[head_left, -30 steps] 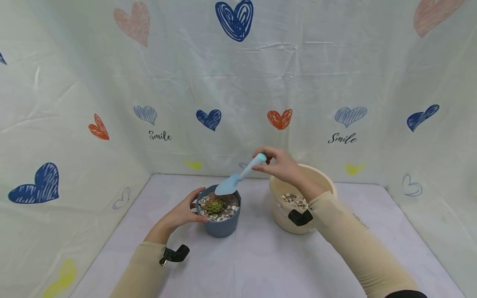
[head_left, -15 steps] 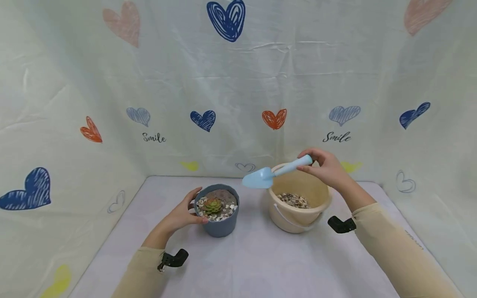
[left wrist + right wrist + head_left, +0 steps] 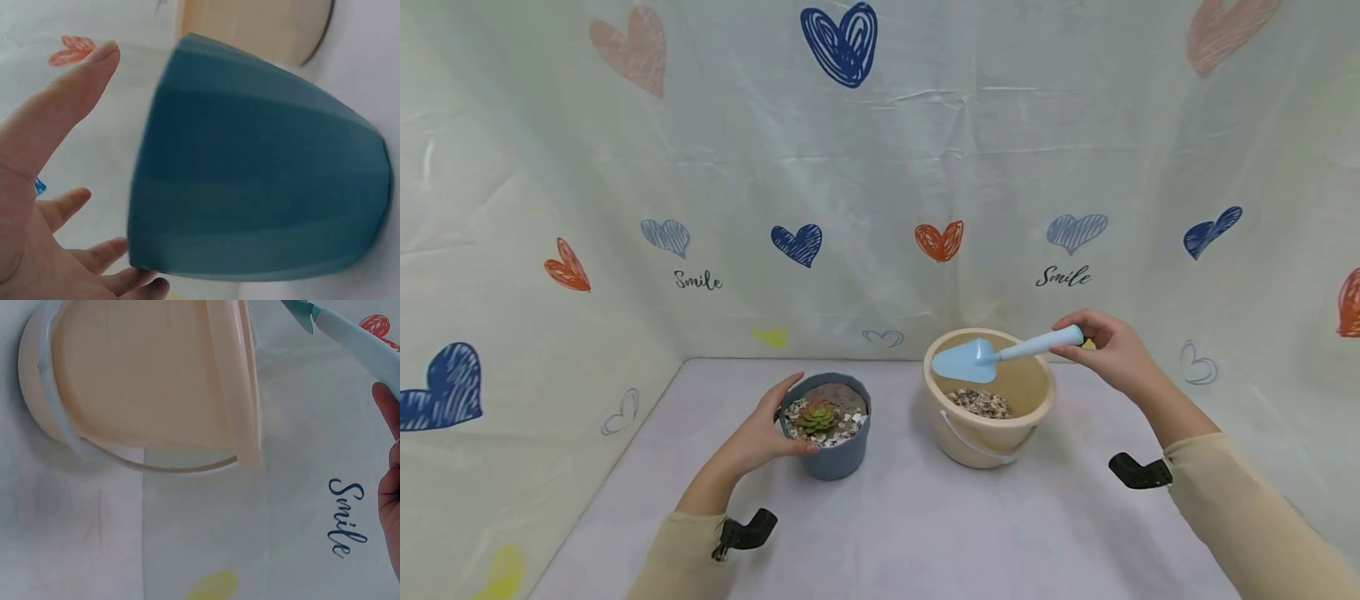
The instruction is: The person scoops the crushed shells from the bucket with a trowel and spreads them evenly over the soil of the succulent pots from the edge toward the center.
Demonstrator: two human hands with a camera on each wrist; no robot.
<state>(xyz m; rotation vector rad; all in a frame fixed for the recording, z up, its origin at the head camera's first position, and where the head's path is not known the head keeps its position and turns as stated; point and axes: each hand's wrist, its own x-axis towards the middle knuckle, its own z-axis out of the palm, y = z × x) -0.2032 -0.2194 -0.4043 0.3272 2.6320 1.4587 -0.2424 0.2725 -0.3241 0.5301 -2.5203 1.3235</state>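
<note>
My right hand (image 3: 1112, 352) pinches the handle of a light blue trowel (image 3: 972, 360), whose blade is over the cream bucket (image 3: 992, 440). In the right wrist view, the trowel (image 3: 356, 347) is above the bucket's rim, with my fingertips at its handle. Loose pebbles (image 3: 979, 403) lie inside the bucket. On the left, my left hand (image 3: 765, 433) is spread about the rim of a blue-grey flowerpot (image 3: 842, 461). The left wrist view shows the thumb (image 3: 69, 100) apart from the pot (image 3: 250, 175) and fingertips right at its rim. A green succulent (image 3: 817, 416) sits among pale stones in the pot.
Pot and bucket stand apart on a pale cloth-covered table (image 3: 880, 533). Behind them hangs a white curtain (image 3: 865, 167) printed with hearts. The bucket's white handle (image 3: 970, 440) hangs down at its front.
My right hand has carried the trowel rightward from over the flowerpot to over the bucket. My left hand has stayed at the pot. The head view has shifted slightly.
</note>
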